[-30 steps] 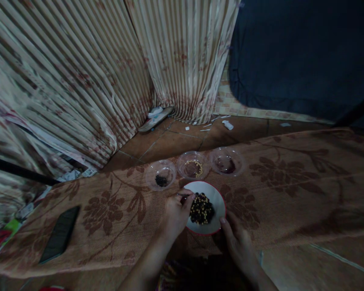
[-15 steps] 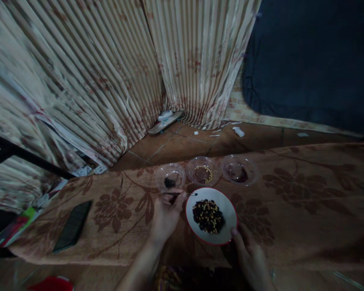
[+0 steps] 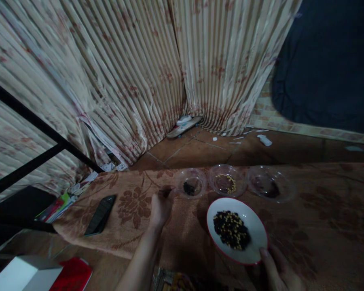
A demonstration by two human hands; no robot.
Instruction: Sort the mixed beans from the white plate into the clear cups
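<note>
My left hand (image 3: pixel 162 207) is closed in a pinch on thin tweezers (image 3: pixel 172 190), only partly visible. It is beside a clear plastic bowl (image 3: pixel 202 180) that has a small heap of black beans (image 3: pixel 188 188) in it. My right hand (image 3: pixel 277 266) grips the lower right rim of a white bowl (image 3: pixel 256 232) with a red edge, thumb on the rim and the other fingers mostly hidden. Inside that bowl lies a mixed pile of dark beans and yellow kernels (image 3: pixel 231 229).
A second clear bowl (image 3: pixel 212 184) holds yellow kernels, and a third (image 3: pixel 286 188) has dark reddish pieces. A phone (image 3: pixel 100 215) lies on the patterned cloth (image 3: pixel 182 230) at left. Below left are a white box (image 3: pixel 27 273) and a red object (image 3: pixel 75 273). Striped curtains (image 3: pixel 133 72) hang behind.
My left hand with the tweezers has moved from the white bowl's edge to the left clear bowl. The dark bit at the tweezers' tip no longer shows. The view has shifted left.
</note>
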